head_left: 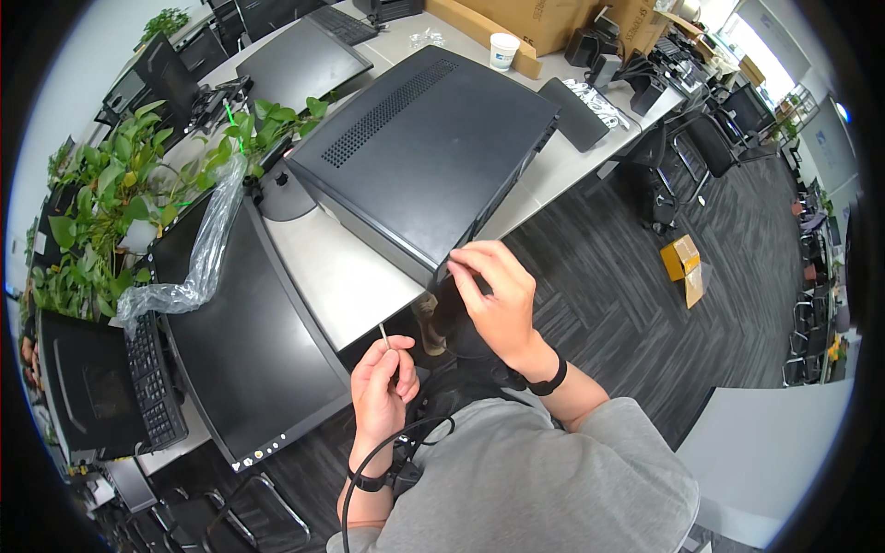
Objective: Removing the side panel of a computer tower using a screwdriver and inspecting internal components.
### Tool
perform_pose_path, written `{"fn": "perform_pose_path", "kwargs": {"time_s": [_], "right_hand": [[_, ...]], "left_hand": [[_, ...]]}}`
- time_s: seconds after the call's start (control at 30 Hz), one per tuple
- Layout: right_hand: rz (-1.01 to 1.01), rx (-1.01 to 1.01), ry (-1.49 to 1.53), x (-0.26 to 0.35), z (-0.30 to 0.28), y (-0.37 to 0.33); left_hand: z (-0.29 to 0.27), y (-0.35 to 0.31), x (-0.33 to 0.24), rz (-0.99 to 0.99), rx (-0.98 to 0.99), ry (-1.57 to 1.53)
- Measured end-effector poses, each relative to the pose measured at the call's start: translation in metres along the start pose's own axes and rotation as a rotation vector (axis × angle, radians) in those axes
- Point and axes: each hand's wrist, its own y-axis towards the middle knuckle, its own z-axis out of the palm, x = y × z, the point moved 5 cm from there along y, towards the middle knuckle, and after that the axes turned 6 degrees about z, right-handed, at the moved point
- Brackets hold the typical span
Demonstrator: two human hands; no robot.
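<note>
A black desktop computer case (415,152) lies flat on the white table, with a strip of vent holes along its far left part. My right hand (502,295) is at its near corner, thumb and fingertips pinched together against the edge. Whatever is between those fingertips is too small or hidden to make out. Lower and to the left, my left hand (380,382) is closed around a thin metal rod (384,334), which sticks up past the fingers, apart from the case. The rest of the rod is hidden in the hand.
Left of the case lies a large black monitor (249,323), with clear plastic wrap (207,244) across it. Beyond are a leafy plant (115,184) and a keyboard (152,387). A paper cup (502,51) and cardboard boxes (544,23) stand at the back; a yellow box (680,258) is on the floor.
</note>
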Motion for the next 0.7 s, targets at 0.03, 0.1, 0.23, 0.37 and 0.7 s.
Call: {"fn": "perform_pose_path", "kwargs": {"time_s": [0.03,0.1,0.23,0.37,0.7], "right_hand": [[0.009,0.002,0.037,-0.001,0.001,0.0],[0.089,0.019,0.127,-0.006,0.003,-0.002],[0.017,-0.029,0.099,-0.005,0.006,-0.001],[0.115,-0.054,0.187,-0.008,0.008,-0.005],[0.12,-0.105,0.24,-0.014,0.015,-0.01]], "left_hand": [[0.0,0.001,0.0,-0.008,0.004,0.009],[0.001,0.003,0.0,-0.011,0.011,0.024],[0.001,0.005,0.001,-0.022,0.026,0.024],[-0.004,0.005,0.0,-0.025,0.011,0.024],[-0.012,0.002,0.001,-0.03,0.019,0.013]]}}
